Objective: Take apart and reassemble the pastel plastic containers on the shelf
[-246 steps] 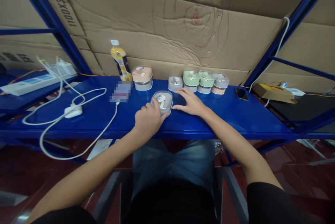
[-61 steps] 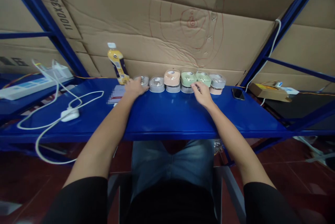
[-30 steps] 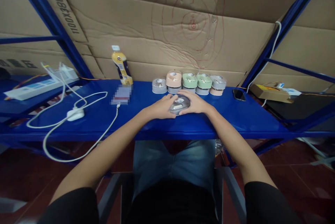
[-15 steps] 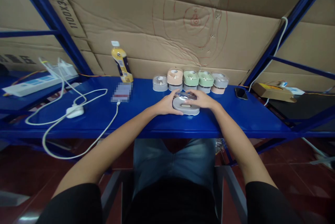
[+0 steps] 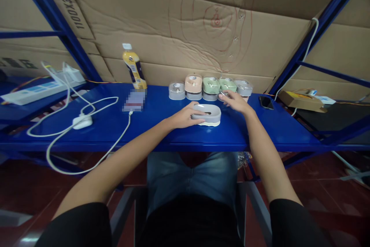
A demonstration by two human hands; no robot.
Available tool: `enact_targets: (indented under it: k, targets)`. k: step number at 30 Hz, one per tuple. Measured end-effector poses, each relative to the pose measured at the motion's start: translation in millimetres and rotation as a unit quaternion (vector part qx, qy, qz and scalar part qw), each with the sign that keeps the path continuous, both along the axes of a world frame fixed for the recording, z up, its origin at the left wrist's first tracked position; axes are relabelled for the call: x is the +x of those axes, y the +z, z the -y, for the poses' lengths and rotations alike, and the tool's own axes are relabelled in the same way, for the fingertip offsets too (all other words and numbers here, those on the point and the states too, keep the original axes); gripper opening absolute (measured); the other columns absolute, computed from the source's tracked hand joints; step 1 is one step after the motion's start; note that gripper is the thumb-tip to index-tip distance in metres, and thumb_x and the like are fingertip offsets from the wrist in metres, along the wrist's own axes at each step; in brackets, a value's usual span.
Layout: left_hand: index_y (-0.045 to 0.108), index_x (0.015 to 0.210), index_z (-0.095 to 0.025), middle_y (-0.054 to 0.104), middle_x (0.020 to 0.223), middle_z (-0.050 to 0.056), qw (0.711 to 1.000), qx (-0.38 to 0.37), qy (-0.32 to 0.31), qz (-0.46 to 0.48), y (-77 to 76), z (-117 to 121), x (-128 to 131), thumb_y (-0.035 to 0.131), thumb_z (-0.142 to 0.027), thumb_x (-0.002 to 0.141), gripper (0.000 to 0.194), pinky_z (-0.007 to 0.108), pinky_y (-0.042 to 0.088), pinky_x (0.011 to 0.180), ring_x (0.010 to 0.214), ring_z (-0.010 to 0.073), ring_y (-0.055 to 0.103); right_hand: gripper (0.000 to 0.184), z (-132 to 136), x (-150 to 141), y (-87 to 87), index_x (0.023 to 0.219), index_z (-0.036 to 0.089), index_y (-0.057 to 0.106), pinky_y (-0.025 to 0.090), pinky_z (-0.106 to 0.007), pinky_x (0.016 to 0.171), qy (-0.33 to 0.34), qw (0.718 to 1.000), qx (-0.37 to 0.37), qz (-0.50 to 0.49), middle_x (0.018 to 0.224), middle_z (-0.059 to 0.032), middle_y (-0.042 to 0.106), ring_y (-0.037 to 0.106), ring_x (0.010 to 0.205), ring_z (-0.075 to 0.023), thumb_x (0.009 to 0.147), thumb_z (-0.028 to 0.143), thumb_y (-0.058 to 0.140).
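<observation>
A grey oval box (image 5: 214,113) with a cream base sits near the table's front edge. Its top is uncovered, and a small dark spot shows in its hollow. My left hand (image 5: 185,116) grips the box's left end, thumb on the near side and fingers over the far rim. Up and to the right of the box, my right hand (image 5: 235,101) is raised with its fingers bent together. A shiny edge at those fingertips looks like the clear lid, mostly hidden against the green boxes (image 5: 211,85) behind.
Along the back stand a grey box (image 5: 177,91), a peach box (image 5: 193,83) on a grey one, and more stacked boxes. A phone (image 5: 266,103) lies at right. Left are a drink bottle (image 5: 134,68), a blurred-out item (image 5: 133,100), a white charger (image 5: 82,121) and loose cable.
The clear lid has come off the grey box. My right hand has moved away from the box, up and to the right, while my left hand stays on it.
</observation>
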State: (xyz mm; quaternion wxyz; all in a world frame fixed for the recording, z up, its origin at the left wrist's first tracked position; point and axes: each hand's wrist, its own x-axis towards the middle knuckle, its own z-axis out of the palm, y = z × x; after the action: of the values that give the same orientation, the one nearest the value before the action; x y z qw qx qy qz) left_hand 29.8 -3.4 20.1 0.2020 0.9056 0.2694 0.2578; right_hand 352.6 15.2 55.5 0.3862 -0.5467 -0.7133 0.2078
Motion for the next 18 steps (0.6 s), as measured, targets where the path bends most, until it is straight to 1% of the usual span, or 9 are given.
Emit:
enact_targets:
  k: [3,5,8,11,13,14,16,18]
  targets:
    - [0.085,0.131,-0.028,0.064,0.147,0.015,0.999,0.0,0.027,0.016,2.7,-4.7,-5.6,0.076,-0.055,0.098,0.044,0.06,0.041,0.132,0.154,0.0398,0.051,0.076,0.7,1.3,1.1,0.134,0.024,0.074,0.066,-0.053,0.088,-0.012,1.0,-0.006,0.005,0.1,-0.0098,0.083,0.079,0.084,-0.0291,0.089,0.085,0.071]
    - [0.084,0.132,-0.025,0.064,0.144,0.016,0.998,0.005,0.057,0.03,4.9,-9.7,-11.4,0.074,-0.055,0.099,0.045,0.059,0.043,0.131,0.15,0.0384,0.055,0.077,0.5,4.2,2.1,0.133,0.023,0.074,0.065,-0.057,0.093,-0.035,0.999,-0.014,0.033,0.105,-0.012,0.083,0.08,0.091,-0.0319,0.088,0.085,0.073]
    - [0.083,0.131,-0.022,0.064,0.141,0.016,0.992,0.01,0.118,0.036,6.6,-18.6,-20.5,0.072,-0.054,0.1,0.046,0.057,0.045,0.129,0.145,0.0365,0.059,0.076,-1.9,10.3,1.9,0.127,0.023,0.078,0.063,-0.06,0.099,-0.047,0.994,-0.021,0.101,0.116,-0.0143,0.083,0.079,0.103,-0.0368,0.077,0.078,0.088]
    - [0.083,0.127,-0.021,0.066,0.132,0.015,0.987,-0.002,0.163,0.02,5.7,-25.6,-26.0,0.073,-0.053,0.098,0.045,0.058,0.047,0.126,0.141,0.0372,0.061,0.072,-4.5,15.2,0.3,0.12,0.025,0.081,0.065,-0.059,0.096,-0.021,0.987,-0.03,0.158,0.113,-0.0124,0.083,0.079,0.104,-0.0377,0.065,0.068,0.098]
    - [0.083,0.128,-0.021,0.069,0.128,0.015,0.987,-0.01,0.159,0.014,4.7,-27.5,-26.5,0.073,-0.054,0.097,0.046,0.058,0.049,0.124,0.137,0.0375,0.063,0.071,-4.2,15.8,0.4,0.118,0.025,0.082,0.066,-0.059,0.096,-0.016,0.984,-0.04,0.173,0.111,-0.0114,0.083,0.079,0.105,-0.038,0.062,0.065,0.1]
    - [0.082,0.13,-0.022,0.07,0.128,0.015,0.989,-0.009,0.148,0.021,4.4,-27.4,-25.9,0.074,-0.055,0.096,0.049,0.059,0.05,0.123,0.136,0.0375,0.064,0.073,-3.1,15.1,1.4,0.12,0.025,0.083,0.065,-0.059,0.098,-0.02,0.984,-0.044,0.17,0.113,-0.0118,0.083,0.079,0.108,-0.0388,0.062,0.065,0.1]
    - [0.077,0.139,-0.022,0.071,0.136,0.015,0.992,0.005,0.116,0.056,4.1,-25.3,-23.2,0.075,-0.06,0.094,0.059,0.06,0.048,0.125,0.138,0.0376,0.064,0.08,0.8,11.9,5.1,0.129,0.024,0.081,0.062,-0.062,0.106,-0.032,0.988,-0.042,0.148,0.123,-0.014,0.082,0.077,0.117,-0.0409,0.065,0.069,0.097]
    - [0.068,0.15,-0.022,0.068,0.149,0.017,0.992,0.014,0.085,0.095,3.6,-21.1,-18.9,0.081,-0.065,0.088,0.076,0.06,0.045,0.128,0.144,0.039,0.062,0.085,6.2,6.9,10.5,0.137,0.023,0.078,0.058,-0.064,0.113,-0.036,0.992,-0.012,0.117,0.131,-0.0155,0.081,0.075,0.124,-0.0424,0.071,0.075,0.092]
